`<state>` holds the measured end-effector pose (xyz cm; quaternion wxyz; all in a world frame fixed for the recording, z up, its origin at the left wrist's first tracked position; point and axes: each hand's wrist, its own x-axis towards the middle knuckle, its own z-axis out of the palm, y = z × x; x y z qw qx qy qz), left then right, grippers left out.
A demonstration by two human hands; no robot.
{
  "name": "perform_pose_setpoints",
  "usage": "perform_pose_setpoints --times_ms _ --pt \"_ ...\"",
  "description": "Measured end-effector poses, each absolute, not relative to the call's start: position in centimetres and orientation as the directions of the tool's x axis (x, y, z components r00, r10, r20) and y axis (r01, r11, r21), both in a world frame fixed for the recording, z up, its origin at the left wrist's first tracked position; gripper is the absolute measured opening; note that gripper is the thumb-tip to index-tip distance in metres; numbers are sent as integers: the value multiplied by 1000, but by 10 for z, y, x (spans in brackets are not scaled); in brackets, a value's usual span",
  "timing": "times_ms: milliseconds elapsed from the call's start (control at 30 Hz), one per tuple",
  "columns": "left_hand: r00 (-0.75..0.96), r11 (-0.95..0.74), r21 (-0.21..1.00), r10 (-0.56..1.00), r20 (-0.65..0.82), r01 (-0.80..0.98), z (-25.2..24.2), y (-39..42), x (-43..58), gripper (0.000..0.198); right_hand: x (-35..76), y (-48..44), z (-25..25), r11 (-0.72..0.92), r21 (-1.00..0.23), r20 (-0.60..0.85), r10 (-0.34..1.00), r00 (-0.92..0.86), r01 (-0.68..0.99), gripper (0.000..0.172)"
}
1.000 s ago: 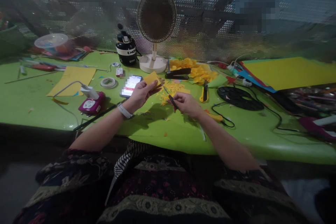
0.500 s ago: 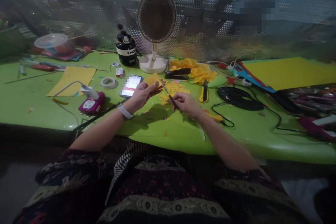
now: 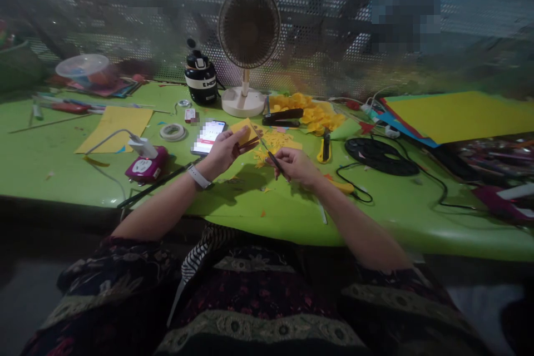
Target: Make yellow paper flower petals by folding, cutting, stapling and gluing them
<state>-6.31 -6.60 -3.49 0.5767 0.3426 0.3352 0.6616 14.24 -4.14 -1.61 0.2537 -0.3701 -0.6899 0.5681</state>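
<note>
My left hand [image 3: 227,148] pinches a folded piece of yellow paper [image 3: 243,128] above the middle of the table. In my right hand [image 3: 295,164] is a dark-handled pair of scissors [image 3: 275,162], its blades pointing up and left at the paper's right edge. Whether the blades are apart or together is too small to tell. Beneath and behind both hands lies a heap of small yellow paper scraps [image 3: 280,140]. A phone [image 3: 211,136] with a lit screen rests just left of the paper, beside my left hand.
Behind the hands stand a fan [image 3: 242,103], a black bottle [image 3: 201,86], a stapler [image 3: 282,117] and yellow paper flowers [image 3: 321,115]. A yellow cutter [image 3: 324,150] and a black disc [image 3: 379,156] lie right. Left are a tape roll [image 3: 172,132] and a purple socket block [image 3: 147,166].
Little differs. My left fingers and the yellow paper have shifted very slightly, while the scissors stay at the paper's right edge.
</note>
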Motion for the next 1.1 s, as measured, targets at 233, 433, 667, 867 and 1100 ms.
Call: perform_pose_setpoints --times_ms 233,433,667,867,1100 --pt "-101 -111 843 993 68 -526 -36 -66 -62 19 143 -41 -15 70 -971 -83 799 -595 230 50" --pt "-107 -116 847 992 71 -518 -35 -69 -58 20 142 -41 -17 77 -976 -59 804 -591 202 49" --pt "-110 -124 849 991 78 -514 -37 -68 -59 17 141 -44 -12 78 -971 -73 806 -588 227 47" --pt "-93 -125 858 992 90 -499 -36 -70 -58 18 141 -45 -11 60 -972 -87 804 -588 226 49" --pt "-84 -107 849 994 74 -517 -34 -72 -53 20 141 -43 -16 67 -978 -64 800 -597 195 51"
